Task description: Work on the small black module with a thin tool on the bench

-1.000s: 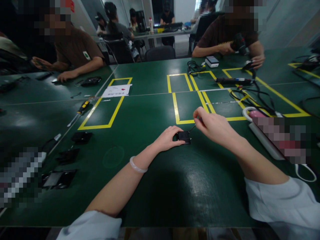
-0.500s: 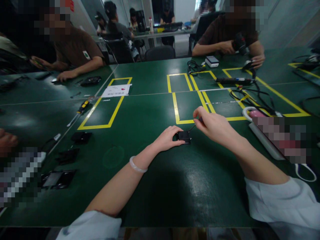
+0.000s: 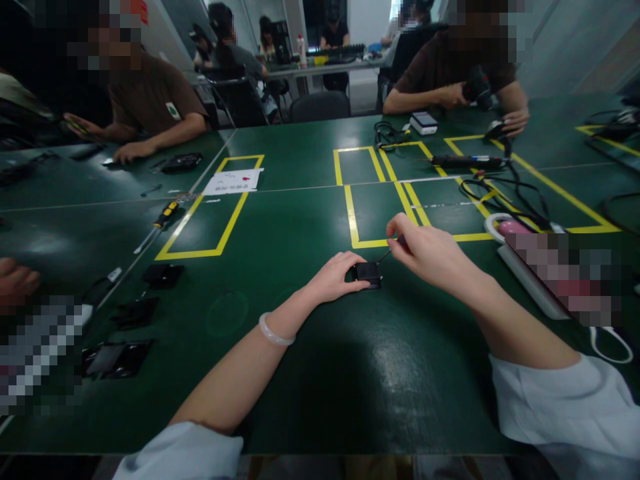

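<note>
My left hand (image 3: 336,277) grips a small black box-shaped part (image 3: 369,274) between thumb and fingers, holding it down on the green table (image 3: 300,373). Silvery bits show at the part's right side. In my right hand (image 3: 423,252), closed in a pinch, is a thin screwdriver (image 3: 385,256) with a dark handle mostly hidden by the fingers. Its slender shaft slants down to the left, and its tip reaches the upper right edge of the black part; whether it sits in a screw I cannot tell.
At left lie several black parts (image 3: 163,274) and a yellow-black screwdriver (image 3: 167,215). A white paper label (image 3: 233,180) lies inside yellow tape. To the right are a black pen-shaped corded tool (image 3: 467,162), cables (image 3: 530,193) and a blurred-out case (image 3: 555,280). Co-workers sit opposite.
</note>
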Motion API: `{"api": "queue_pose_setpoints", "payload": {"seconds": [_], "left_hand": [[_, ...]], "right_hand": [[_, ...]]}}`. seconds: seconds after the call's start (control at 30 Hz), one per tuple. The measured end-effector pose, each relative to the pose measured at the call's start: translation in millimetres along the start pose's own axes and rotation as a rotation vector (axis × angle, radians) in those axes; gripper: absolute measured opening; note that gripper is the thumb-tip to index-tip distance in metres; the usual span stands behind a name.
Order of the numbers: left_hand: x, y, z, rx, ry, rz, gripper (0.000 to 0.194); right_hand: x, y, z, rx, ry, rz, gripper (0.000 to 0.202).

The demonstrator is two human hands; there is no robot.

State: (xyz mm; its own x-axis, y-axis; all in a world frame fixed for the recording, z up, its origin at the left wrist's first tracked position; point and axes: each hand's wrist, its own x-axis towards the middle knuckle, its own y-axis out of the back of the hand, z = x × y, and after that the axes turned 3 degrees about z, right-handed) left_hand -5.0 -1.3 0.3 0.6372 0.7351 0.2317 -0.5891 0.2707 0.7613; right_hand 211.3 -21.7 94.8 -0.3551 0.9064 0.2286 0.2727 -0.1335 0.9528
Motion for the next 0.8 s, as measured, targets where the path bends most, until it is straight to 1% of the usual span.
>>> {"api": "queue_pose_setpoints", "payload": {"seconds": [0.2, 0.33, 0.53, 0.67, 0.8], "left_hand": [[-0.8, -1.6, -2.6, 0.001, 0.004, 0.000, 0.040], [-0.6, -1.8, -3.0, 0.006, 0.000, -0.003, 0.040], [0.0, -0.3, -1.2, 0.006, 0.013, -0.014, 0.040], [-0.2, -0.7, -1.2, 0.001, 0.009, -0.006, 0.040], [-0.6, -1.0, -1.7, 0.006, 0.011, -0.008, 0.040]], "right_hand": [[2.0, 0.2, 0.7, -0.068, -0.003, -0.022, 0.027], [3.0, -0.7, 0.8, -0.105, -0.022, -0.023, 0.025], [2.4, -5.5, 2.7, 0.018, -0.009, 0.048, 0.023], [2.1, -7.4, 2.7, 0.004, -0.005, 0.091, 0.024], [2.2, -5.4, -1.1, -0.068, -0.009, 0.046, 0.027]]}}
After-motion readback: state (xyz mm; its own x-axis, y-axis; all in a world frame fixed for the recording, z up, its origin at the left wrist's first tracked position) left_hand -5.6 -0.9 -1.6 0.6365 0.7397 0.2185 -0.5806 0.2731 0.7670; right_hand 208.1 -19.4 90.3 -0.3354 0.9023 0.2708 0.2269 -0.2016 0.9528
